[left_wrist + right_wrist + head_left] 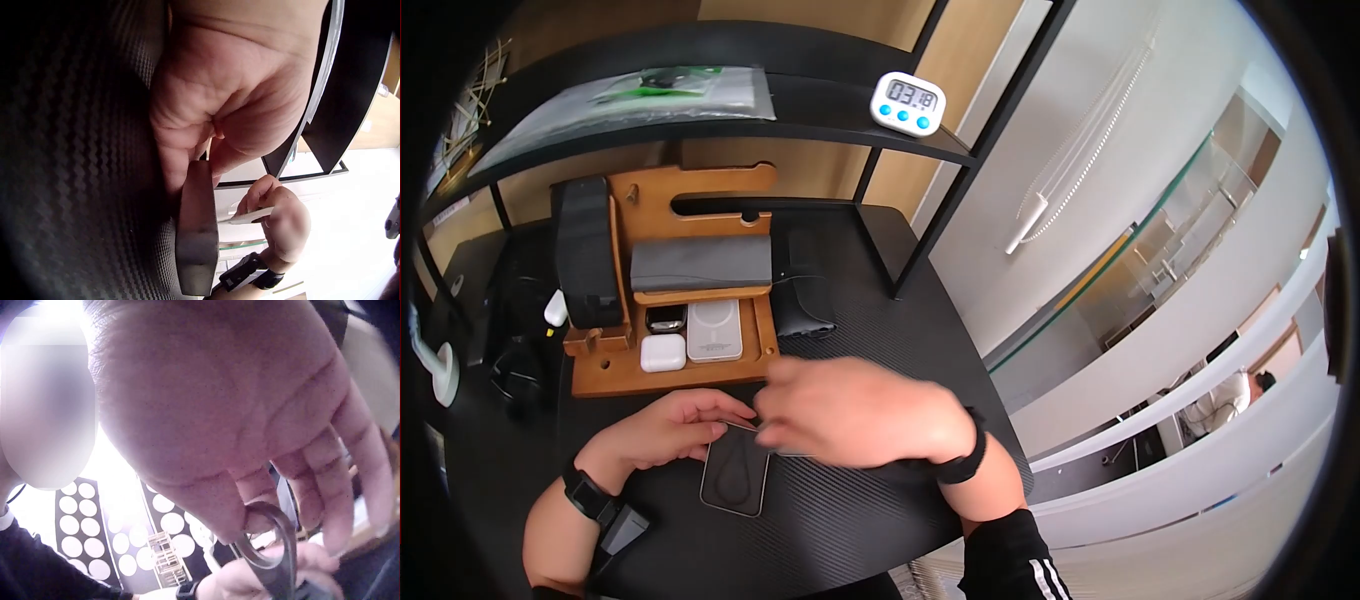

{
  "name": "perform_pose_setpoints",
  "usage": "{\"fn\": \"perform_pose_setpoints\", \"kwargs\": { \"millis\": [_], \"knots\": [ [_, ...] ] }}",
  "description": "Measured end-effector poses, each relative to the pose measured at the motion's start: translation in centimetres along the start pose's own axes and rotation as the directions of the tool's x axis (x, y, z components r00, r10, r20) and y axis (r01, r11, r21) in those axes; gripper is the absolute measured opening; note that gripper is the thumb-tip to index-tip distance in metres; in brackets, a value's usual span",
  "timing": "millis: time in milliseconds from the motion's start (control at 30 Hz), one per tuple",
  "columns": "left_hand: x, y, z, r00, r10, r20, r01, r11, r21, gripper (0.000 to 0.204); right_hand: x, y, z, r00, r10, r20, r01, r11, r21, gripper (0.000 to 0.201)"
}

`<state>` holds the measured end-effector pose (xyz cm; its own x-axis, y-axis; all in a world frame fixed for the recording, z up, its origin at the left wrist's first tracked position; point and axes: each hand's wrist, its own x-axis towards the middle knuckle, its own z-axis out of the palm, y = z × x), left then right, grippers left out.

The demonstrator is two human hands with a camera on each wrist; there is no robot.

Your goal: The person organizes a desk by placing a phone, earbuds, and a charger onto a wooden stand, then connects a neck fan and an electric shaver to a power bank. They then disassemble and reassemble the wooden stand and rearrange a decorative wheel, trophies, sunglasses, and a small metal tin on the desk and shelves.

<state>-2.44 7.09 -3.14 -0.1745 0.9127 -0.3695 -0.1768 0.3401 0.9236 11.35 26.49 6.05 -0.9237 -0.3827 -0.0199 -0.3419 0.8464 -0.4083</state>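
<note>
In the head view my left hand (675,430) pinches the top edge of a dark, glossy phone-sized slab (735,485) with a pale rim. A dark loop shows on the slab's face. Close up in the left wrist view, the slab (199,234) stands edge-on between my thumb and fingers, just over the textured desk. My right hand (850,410), blurred, is at the slab's upper right corner. It pinches a grey loop (289,550) between thumb and forefinger; I cannot tell what the loop belongs to. Edge-on, it shows as a thin pale strip (250,216).
Behind the hands stands a wooden organizer (600,375) holding a white earbud case (663,353), a white power bank (715,332), a watch (666,318) and a grey case (700,263). A black pouch (805,305) lies beside it. A white timer (908,104) sits on the shelf above.
</note>
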Motion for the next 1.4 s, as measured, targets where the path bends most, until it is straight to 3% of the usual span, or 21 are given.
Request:
{"fn": "perform_pose_setpoints", "kwargs": {
  "millis": [100,167,200,267,333,433,500,533,600,667,733,833,933,1133,1233,1400],
  "knots": [
    [0.1,0.0,-0.1,0.997,0.030,0.073,-0.023,0.995,-0.099,0.031,-1.1,2.5,-1.2,0.984,0.173,-0.040,-0.177,0.974,-0.141,0.025],
    [0.1,-0.1,-0.1,0.995,0.051,0.090,-0.039,0.991,-0.126,0.031,-1.4,5.2,-1.5,0.944,0.330,0.025,-0.323,0.935,-0.149,0.026],
    [0.1,-0.2,-0.1,0.993,0.065,0.096,-0.051,0.990,-0.134,0.031,-1.5,6.1,-1.9,0.899,0.434,0.066,-0.423,0.896,-0.133,0.027],
    [0.0,-0.2,-0.2,0.993,0.075,0.094,-0.061,0.988,-0.144,0.031,-1.4,7.8,-2.6,0.741,0.655,0.147,-0.658,0.752,-0.038,0.027],
    [0.0,-0.1,-0.2,0.992,0.073,0.103,-0.059,0.989,-0.136,0.031,-2.0,10.3,-2.4,0.662,0.737,0.136,-0.744,0.668,0.008,0.027],
    [0.0,-0.1,-0.2,0.992,0.078,0.100,-0.064,0.988,-0.143,0.030,-2.3,11.2,-2.1,0.698,0.716,0.027,-0.715,0.698,-0.022,0.027],
    [0.0,-0.2,-0.3,0.992,0.077,0.099,-0.062,0.987,-0.146,0.031,-2.1,9.8,-2.1,0.716,0.627,-0.306,-0.697,0.656,-0.289,0.027],
    [0.1,-0.2,-0.3,0.992,0.075,0.102,-0.060,0.988,-0.142,0.031,-2.0,8.6,-2.0,0.718,0.627,-0.303,-0.696,0.657,-0.291,0.027],
    [0.2,-0.2,-0.4,0.993,0.074,0.095,-0.056,0.983,-0.176,0.030,-1.4,5.8,-1.6,0.882,0.345,-0.321,-0.430,0.868,-0.249,0.032],
    [0.3,-0.5,-0.5,0.994,0.069,0.088,-0.049,0.976,-0.210,0.030,-0.1,2.5,-1.1,0.976,0.156,-0.153,-0.181,0.970,-0.164,0.034],
    [0.3,-0.8,-0.8,0.991,0.103,0.082,-0.076,0.955,-0.285,0.035,0.6,0.6,0.7,1.000,-0.001,0.027,0.000,0.999,0.036,0.034],
    [0.1,-0.6,-0.9,0.989,0.115,0.094,-0.079,0.943,-0.324,0.038,1.8,-0.8,3.0,0.957,0.051,0.284,-0.056,0.998,0.007,0.039],
    [0.2,-0.8,-1.0,0.985,0.119,0.122,-0.078,0.952,-0.297,0.040,2.6,-0.3,3.1,0.944,0.077,0.321,-0.100,0.993,0.056,0.034],
    [0.3,-0.9,-1.1,0.985,0.134,0.110,-0.086,0.928,-0.364,0.040,2.7,0.7,3.1,0.997,0.021,0.072,-0.020,1.000,-0.014,0.022],
    [0.2,-0.7,-1.3,0.988,0.145,0.050,-0.108,0.887,-0.449,0.040,3.2,2.1,4.0,0.996,0.045,-0.080,-0.034,0.991,0.132,0.023],
    [0.1,-0.6,-1.1,0.988,0.143,0.065,-0.105,0.908,-0.405,0.040,2.8,2.4,2.2,0.976,0.200,-0.091,-0.164,0.940,0.300,0.029]
  ]
}}
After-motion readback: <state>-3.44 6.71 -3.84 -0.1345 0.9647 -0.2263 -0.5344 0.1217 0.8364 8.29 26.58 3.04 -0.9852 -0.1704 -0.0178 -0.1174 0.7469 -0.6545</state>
